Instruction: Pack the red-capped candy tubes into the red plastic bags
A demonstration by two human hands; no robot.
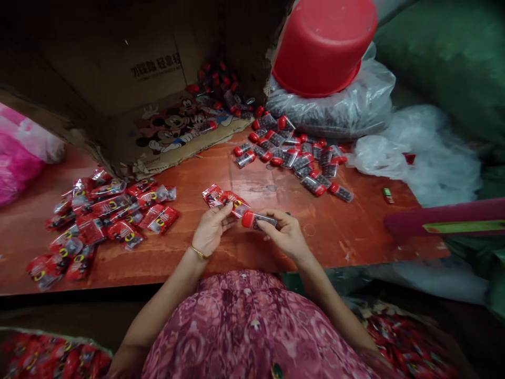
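Cardboard box [98,68], upturned red bucket [325,47], tubes [313,185]

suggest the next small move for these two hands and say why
Probably ease the red-capped tube toward the printed red wrapper and into it: the right hand holds the tube with its cap facing the wrapper, which the left hand holds close by. Whether the wrapper's end is open, I can't tell.

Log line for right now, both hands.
left hand: holds red wrapper; right hand: holds red-capped tube, cap toward wrapper; red packets: heaped left on table; loose tubes: beyond right hand
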